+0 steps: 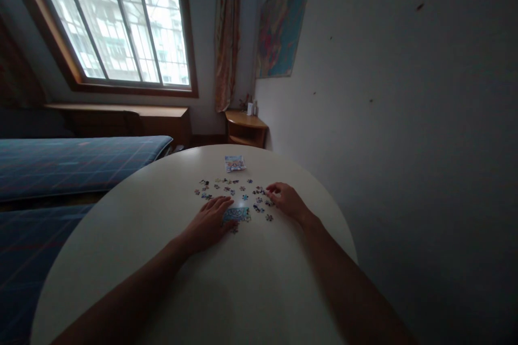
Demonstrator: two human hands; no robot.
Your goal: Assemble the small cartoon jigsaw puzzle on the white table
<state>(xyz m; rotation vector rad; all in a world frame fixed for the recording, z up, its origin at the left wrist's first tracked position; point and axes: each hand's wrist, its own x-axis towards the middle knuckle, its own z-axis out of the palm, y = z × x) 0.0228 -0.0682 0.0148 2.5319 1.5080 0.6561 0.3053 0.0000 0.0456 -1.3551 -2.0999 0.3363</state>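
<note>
A: What's the left hand point(212, 220) doing?

B: It's palm down, with the thumb and fingers spread apart. It goes around the left end of the joined puzzle point(239, 214), and the thumb is at the near edge. It isn't pinching anything.

A: And the right hand point(284, 199)?

B: Pretend the joined puzzle is the middle of a clock. The right hand is between two and three o'clock. Its fingers are bent in, right by some loose pieces point(245, 197). I can't tell if it has one.

A: Where are the other loose pieces?

B: Spread from ten o'clock round to three, and a bit at six, near the left thumb.

A: What's past them?

B: A picture packet point(235, 163) at twelve o'clock. It's all on the round white table point(121, 226).

A: And farther off?

B: A blue mattress point(81, 164) near ten o'clock and a window point(121, 27) at eleven.
</note>
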